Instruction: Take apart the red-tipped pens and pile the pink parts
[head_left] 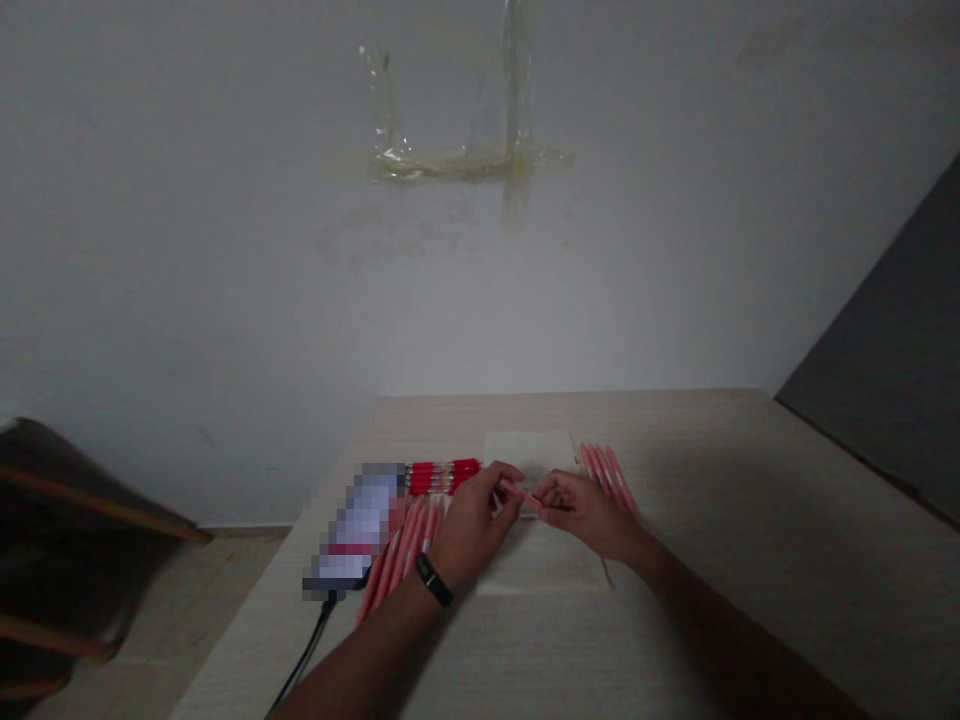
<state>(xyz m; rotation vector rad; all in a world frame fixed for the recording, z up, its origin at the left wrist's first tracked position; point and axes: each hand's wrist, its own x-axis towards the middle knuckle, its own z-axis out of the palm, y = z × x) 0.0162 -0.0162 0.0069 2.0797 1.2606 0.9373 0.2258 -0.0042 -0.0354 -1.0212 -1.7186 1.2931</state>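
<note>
A slim pink pen [520, 491] is pinched between my two hands above a pale sheet [544, 572] on the table. My left hand [484, 510], with a black band on its wrist, grips one end with closed fingers. At the other end, the fingers of my right hand [577, 505] are closed on it too. Several similar pink pens [409, 545] lie side by side beside my left hand and forearm. Behind them is a row of red pens [444, 476], partly hidden by my left hand. More pink pens [606, 474] lie just beyond my right hand.
A phone-like device [360, 525], blurred out, lies at the table's left with a black cable [306, 650] running off it. The wooden table [750, 600] meets a wall [570, 300] marked with old tape [450, 165]. A dark chair-like piece [75, 540] stands at left.
</note>
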